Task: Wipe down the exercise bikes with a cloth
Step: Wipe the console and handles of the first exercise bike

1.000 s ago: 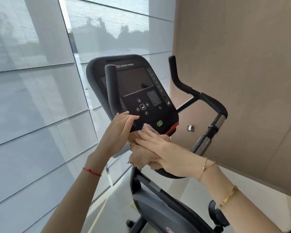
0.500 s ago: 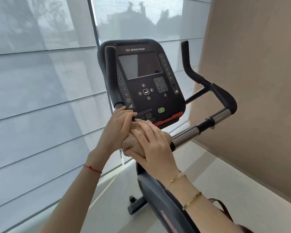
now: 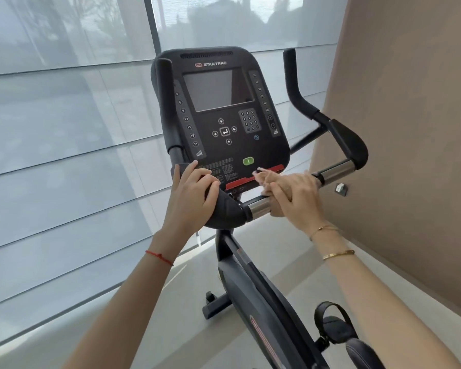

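Note:
A black exercise bike (image 3: 253, 283) stands in front of me, its console (image 3: 224, 115) facing me. My left hand (image 3: 192, 198) is wrapped around the black padded left grip of the handlebar below the console. My right hand (image 3: 296, 194) presses a beige cloth (image 3: 264, 178) around the chrome handlebar bar (image 3: 333, 170) to the right of the console. Most of the cloth is hidden under my fingers; a corner sticks out near the red strip at the console's lower edge.
A glass window wall with grey blinds (image 3: 64, 155) runs along the left and behind the bike. A tan wall (image 3: 410, 129) closes the right side, with a small wall fitting (image 3: 340, 188). A pedal with strap (image 3: 333, 326) sits at lower right.
My right hand has slid the cloth rightward from the centre grip onto the chrome bar. My left hand stays on the left grip. My view has shifted to face the console more squarely.

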Tool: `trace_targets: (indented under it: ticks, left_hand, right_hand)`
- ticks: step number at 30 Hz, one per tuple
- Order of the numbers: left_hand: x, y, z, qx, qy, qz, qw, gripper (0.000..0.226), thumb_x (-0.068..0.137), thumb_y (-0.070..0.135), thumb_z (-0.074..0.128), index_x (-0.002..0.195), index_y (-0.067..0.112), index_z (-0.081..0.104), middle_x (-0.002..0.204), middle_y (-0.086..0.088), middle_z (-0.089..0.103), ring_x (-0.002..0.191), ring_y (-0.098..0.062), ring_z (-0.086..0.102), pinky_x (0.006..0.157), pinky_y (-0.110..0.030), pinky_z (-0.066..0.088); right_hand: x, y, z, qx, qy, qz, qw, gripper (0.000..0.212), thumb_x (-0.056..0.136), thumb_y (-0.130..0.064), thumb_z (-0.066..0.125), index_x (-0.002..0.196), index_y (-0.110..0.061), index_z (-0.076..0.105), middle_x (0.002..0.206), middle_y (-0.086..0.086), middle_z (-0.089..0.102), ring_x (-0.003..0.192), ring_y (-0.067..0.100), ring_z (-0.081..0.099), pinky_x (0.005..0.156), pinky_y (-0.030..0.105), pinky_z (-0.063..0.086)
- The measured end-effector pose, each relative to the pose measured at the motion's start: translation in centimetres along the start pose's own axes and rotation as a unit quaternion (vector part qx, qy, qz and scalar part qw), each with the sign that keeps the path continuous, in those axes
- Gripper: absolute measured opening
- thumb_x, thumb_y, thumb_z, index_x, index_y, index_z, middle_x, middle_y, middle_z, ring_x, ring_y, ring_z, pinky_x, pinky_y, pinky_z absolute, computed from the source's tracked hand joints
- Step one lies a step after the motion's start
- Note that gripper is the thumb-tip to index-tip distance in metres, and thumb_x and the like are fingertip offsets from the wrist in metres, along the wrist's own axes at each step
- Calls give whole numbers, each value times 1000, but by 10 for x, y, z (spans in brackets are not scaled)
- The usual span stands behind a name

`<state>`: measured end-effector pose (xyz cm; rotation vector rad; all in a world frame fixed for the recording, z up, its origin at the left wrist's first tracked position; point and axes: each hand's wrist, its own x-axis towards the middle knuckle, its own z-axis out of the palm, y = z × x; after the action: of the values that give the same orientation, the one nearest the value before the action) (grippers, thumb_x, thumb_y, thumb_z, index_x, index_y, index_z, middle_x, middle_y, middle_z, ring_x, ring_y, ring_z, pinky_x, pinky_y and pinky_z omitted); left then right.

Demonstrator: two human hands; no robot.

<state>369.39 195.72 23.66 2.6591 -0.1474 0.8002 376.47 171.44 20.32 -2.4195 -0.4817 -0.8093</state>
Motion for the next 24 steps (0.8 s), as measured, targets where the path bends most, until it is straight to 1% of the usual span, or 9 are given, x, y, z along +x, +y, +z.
trace_targets:
  ticks: [2,4,8,10,13,15,19,22,24]
  left_hand:
    - [1,4,3,27,19,-3,999,34,97,32,36,92,20,67,106,6,63,133,-20,40,118,-49,17]
    - [1,5,6,50,39,-8,998,30,96,30,39,88,19,66,100,6,63,128,-20,45,117,-49,20]
    - [1,6,10,54,61,-13,997,22,93,24,43,85,20,63,99,6,62,124,-20,47,117,-47,21]
    - [0,6,11,50,66,-9,997,20,92,22,44,83,20,62,98,6,62,123,-20,48,116,-47,22]
    - [0,8,11,49,75,-15,996,19,91,22,44,82,21,61,97,6,61,122,-19,48,117,-46,21]
    - [0,9,12,49,79,-21,995,20,90,22,43,82,21,61,97,6,62,121,-18,48,117,-45,21]
    - [1,10,14,47,93,-24,994,23,89,22,41,80,21,62,95,6,62,120,-19,49,117,-45,22]
    - [1,8,16,49,97,-24,994,22,89,19,44,80,20,64,94,5,62,122,-19,49,117,-45,22]
    - [0,7,16,50,93,-22,994,22,89,18,44,80,20,64,95,5,62,123,-19,49,117,-45,21]
  right_hand:
    - [-15,-28,8,37,18,-47,998,36,97,-49,43,86,-22,63,82,-11,56,88,9,45,102,29,27]
    - [-27,-50,17,65,24,-93,993,40,97,-52,41,88,-21,65,84,-9,60,90,9,46,97,30,32]
    - [-18,-22,18,42,10,-167,985,46,98,-53,39,99,-18,69,88,-5,66,92,15,54,95,35,38]
    - [-6,7,11,42,31,-136,989,42,99,-51,39,101,-22,69,83,-8,61,86,15,53,91,37,38]
    - [10,34,6,40,64,-17,997,52,100,-53,32,81,-15,63,75,-9,51,80,22,51,89,40,37]
    - [11,28,6,37,66,25,997,43,98,-46,40,74,-15,58,74,-7,50,80,22,50,90,40,36]
    - [-15,-27,19,51,55,-70,995,27,96,-38,50,92,-21,70,79,-8,61,85,12,50,92,34,33]
    - [-26,-50,28,58,33,-101,993,42,97,-49,42,93,-18,70,88,-4,68,93,15,56,98,36,36]
    - [-22,-39,23,52,19,-141,988,47,97,-52,39,92,-16,68,86,-3,67,90,16,56,96,38,37]
